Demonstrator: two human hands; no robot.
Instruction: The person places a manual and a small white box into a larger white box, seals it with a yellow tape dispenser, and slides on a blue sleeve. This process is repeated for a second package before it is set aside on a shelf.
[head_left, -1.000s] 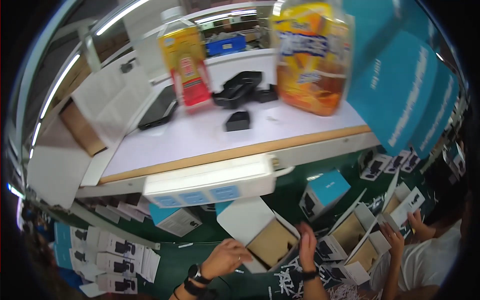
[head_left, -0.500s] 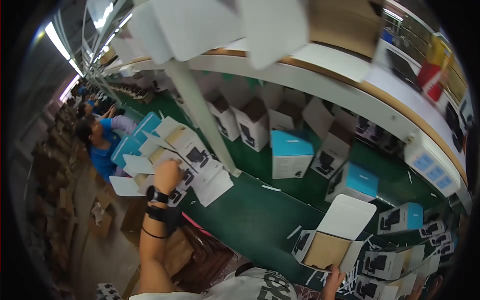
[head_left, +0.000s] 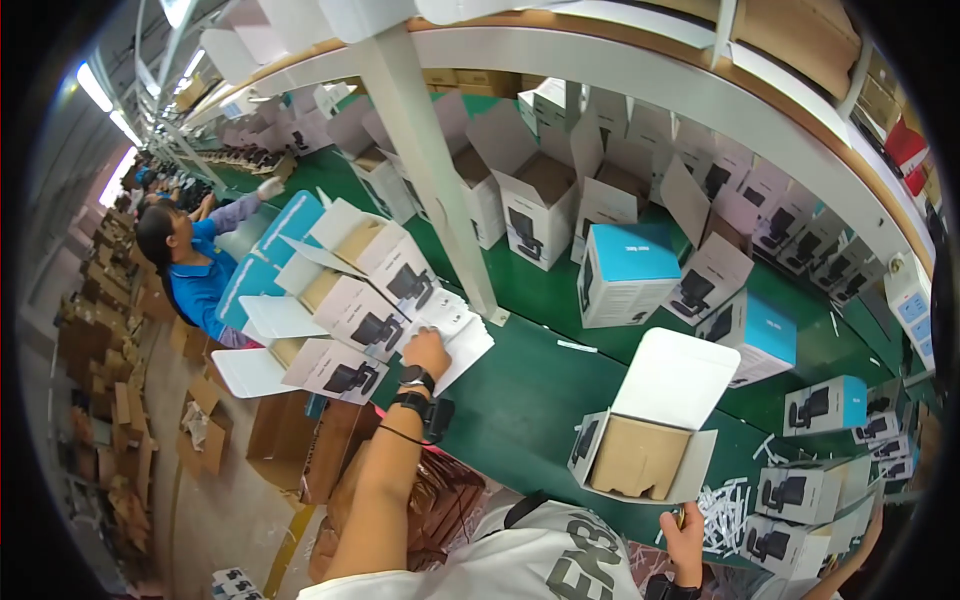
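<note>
My left hand reaches onto a stack of white paper leaflets, fingers curled down on the top sheets. Beside it on the left stand several open white boxes with a dark device printed on them and flaps raised. Nearer my right side, an open white box has its lid up and a brown cardboard insert inside. Just below that box's near right corner is my right hand, thumb and forefinger closed around something small and dark that I cannot make out.
Blue-topped closed boxes stand across the green bench. A white post rises behind the leaflets. White paper strips lie scattered at the right, near more boxes. A person in blue works at the far left.
My left hand has moved right, from the open boxes onto the leaflet stack. My right hand has come away from the open box's near edge. The whole view has shifted.
</note>
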